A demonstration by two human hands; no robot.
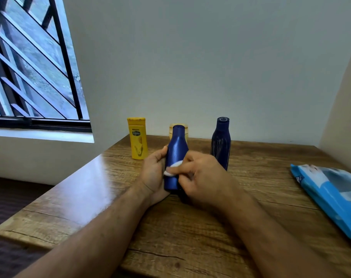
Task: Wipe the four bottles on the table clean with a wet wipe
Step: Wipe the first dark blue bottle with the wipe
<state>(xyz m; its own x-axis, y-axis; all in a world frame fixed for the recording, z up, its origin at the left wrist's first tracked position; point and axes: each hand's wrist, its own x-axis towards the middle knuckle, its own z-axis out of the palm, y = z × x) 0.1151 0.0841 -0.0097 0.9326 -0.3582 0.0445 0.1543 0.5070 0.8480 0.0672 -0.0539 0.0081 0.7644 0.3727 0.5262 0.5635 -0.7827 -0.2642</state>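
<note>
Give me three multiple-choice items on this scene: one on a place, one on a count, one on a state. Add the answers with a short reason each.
1. Where does the wipe pack lie?
A. on the table's right side
B. on the window sill
C. behind the yellow bottle

2. How many dark blue bottles show?
A. one
B. two
C. four

3. How is the nearer blue bottle held?
A. lying flat, untouched
B. upright, gripped by the left hand
C. upside down in the right hand

Answers:
1 A: the pack rests on the table near its right edge.
2 B: one is in hand, the other blue bottle stands at the back right, beside a yellow bottle and a pale bottle.
3 B: the left hand grips it, cap up, while the right hand presses the wipe on it.
</note>
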